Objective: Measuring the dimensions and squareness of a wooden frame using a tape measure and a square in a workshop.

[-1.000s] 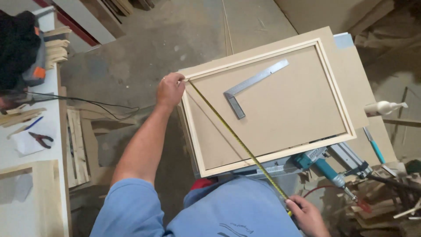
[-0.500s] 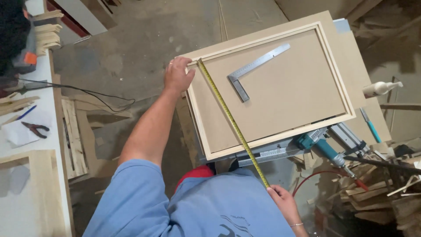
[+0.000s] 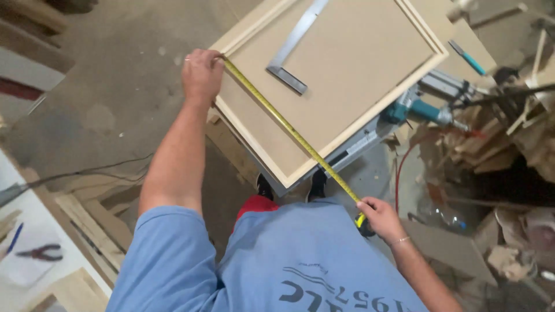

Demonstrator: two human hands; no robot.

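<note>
A rectangular wooden frame with a fibreboard panel [image 3: 352, 81] lies flat on a stand in front of me. My left hand [image 3: 202, 75] presses the end of a yellow measuring tape [image 3: 289, 130] against the frame's left corner. The tape runs diagonally over the panel's near corner to my right hand [image 3: 378, 216], which grips the tape's case by my hip. A metal try square [image 3: 292, 49] lies on the panel, apart from both hands.
A teal power tool [image 3: 416, 110] and a teal-handled tool [image 3: 468, 58] sit right of the frame. Wood scraps [image 3: 509, 144] pile at the right. Pliers [image 3: 40, 252] and a blue pen [image 3: 14, 237] rest on a white bench at lower left. A cable [image 3: 87, 173] crosses the floor.
The view has swung down and to the right, so the frame sits higher in view. Both hands keep the tape stretched across the frame, with the right hand a little lower.
</note>
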